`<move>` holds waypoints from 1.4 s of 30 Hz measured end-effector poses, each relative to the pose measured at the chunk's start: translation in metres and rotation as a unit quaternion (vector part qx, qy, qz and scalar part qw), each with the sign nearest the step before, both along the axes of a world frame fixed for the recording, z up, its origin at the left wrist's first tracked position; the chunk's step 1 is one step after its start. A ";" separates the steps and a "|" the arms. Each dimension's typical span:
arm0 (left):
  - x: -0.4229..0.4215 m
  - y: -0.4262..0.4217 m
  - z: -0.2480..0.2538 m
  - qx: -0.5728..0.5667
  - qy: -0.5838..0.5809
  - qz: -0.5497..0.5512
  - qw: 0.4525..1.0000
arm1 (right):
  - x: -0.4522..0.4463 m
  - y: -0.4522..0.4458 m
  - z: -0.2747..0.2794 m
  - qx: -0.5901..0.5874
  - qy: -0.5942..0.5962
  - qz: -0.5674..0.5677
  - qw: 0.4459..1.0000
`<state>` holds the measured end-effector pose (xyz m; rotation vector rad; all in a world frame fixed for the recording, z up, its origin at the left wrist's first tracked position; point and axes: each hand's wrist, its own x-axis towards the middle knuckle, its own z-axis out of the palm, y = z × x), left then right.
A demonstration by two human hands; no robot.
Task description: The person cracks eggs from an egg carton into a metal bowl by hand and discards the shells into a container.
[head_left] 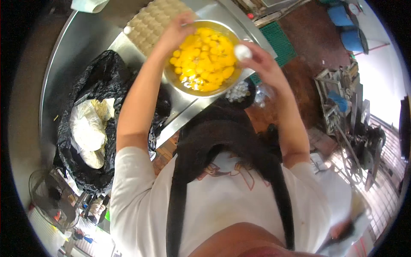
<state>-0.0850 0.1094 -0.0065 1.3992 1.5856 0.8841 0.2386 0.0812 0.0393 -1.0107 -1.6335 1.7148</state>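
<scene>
A wide metal bowl [204, 95] holds many yellow egg yolks [203, 60] in clear egg white. My right hand [263, 64] is at the bowl's right rim, its fingers closed on a white egg [242, 52]; whether the shell is whole, I cannot tell. My left hand [176, 33], a little blurred, is above the bowl's upper left rim, beside a cardboard egg tray [150, 21]. Its thumb and fingers are apart, and nothing shows between them. One white egg [127, 30] is at the tray's left edge. Below the bowl's right side, broken eggshells [237, 91] lie in a dark container.
The bowl and tray rest on a metal table [182, 115]. To the left, a black plastic bag [70, 128] surrounds a clear bag of pale material [87, 130]. A green mat [278, 43] and blue containers [353, 40] are on the right. A fan [53, 199] stands lower left.
</scene>
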 end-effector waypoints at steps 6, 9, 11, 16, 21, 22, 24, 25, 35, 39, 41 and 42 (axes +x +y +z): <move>-0.198 0.077 -0.109 -0.054 0.544 0.106 0.831 | 0.084 -0.025 -0.013 -0.194 -0.246 0.121 0.942; -0.207 0.054 -0.079 -0.136 0.599 0.114 0.781 | 0.088 -0.038 -0.055 -0.209 -0.418 0.116 0.876; -0.255 0.058 -0.125 -0.154 0.567 0.144 0.796 | 0.104 -0.048 -0.098 -0.153 -0.516 0.134 0.832; -0.249 0.044 -0.113 -0.104 0.468 0.199 0.855 | 0.122 -0.046 -0.108 -0.077 -0.466 0.099 0.876; -0.268 0.058 -0.131 -0.096 0.473 0.176 0.858 | 0.123 -0.036 -0.073 -0.014 -0.472 0.074 0.879; -0.271 0.059 -0.129 -0.097 0.471 0.171 0.860 | 0.120 -0.034 -0.064 -0.001 -0.466 0.070 0.882; -0.271 0.060 -0.126 -0.083 0.480 0.176 0.855 | 0.109 -0.032 -0.043 0.024 -0.456 0.068 0.887; -0.270 0.061 -0.123 -0.065 0.493 0.186 0.848 | 0.102 -0.030 -0.031 0.016 -0.441 0.065 0.895; 0.023 -0.001 -0.007 -0.112 -0.246 -0.003 0.963 | -0.018 -0.022 -0.007 0.202 -0.160 -0.081 0.963; 0.120 -0.036 0.011 -0.146 -0.340 0.011 0.929 | -0.019 -0.007 -0.012 0.248 -0.148 -0.032 0.957; 0.133 -0.046 0.007 -0.147 -0.380 0.048 0.912 | -0.012 -0.004 -0.021 0.220 -0.161 -0.053 0.961; 0.137 -0.049 0.006 -0.141 -0.382 0.063 0.911 | -0.008 -0.001 -0.027 0.208 -0.167 -0.062 0.962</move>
